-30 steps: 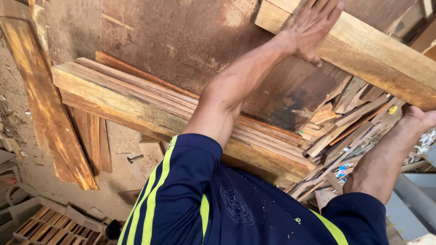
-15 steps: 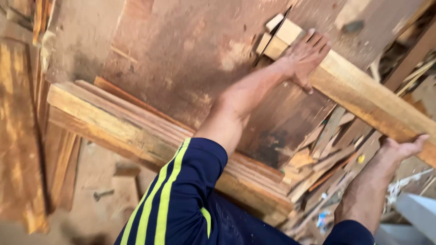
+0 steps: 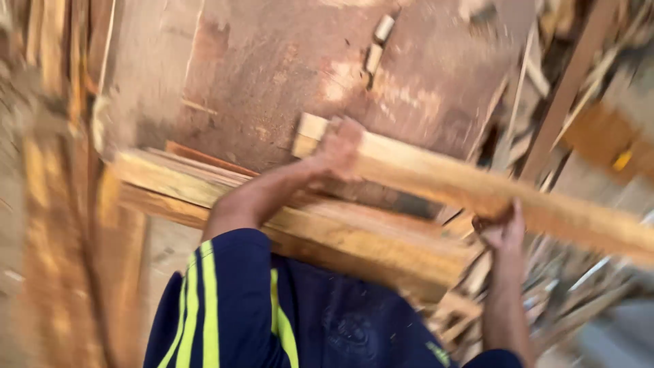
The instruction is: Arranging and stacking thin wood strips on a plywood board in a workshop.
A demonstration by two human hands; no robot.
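A long pale wooden beam (image 3: 436, 180) runs from the middle of the view down to the right edge. My left hand (image 3: 340, 146) is closed over its near end, where the cut face shows. My right hand (image 3: 504, 228) grips the beam from below, further along its length. Both arms reach out from my dark blue shirt with yellow stripes (image 3: 225, 307). The picture is blurred by motion.
A stack of long planks (image 3: 306, 228) lies crosswise under my arms. Behind it is a big reddish-brown board (image 3: 272, 75) with two small wood blocks (image 3: 378, 44) on it. Upright timbers (image 3: 61, 204) stand at the left, and a heap of thin offcuts (image 3: 565, 286) lies at the right.
The beam has come lower and closer to me, its near end now left of centre. My left hand went from resting flat on it to closing over its end. My right hand now grips it.
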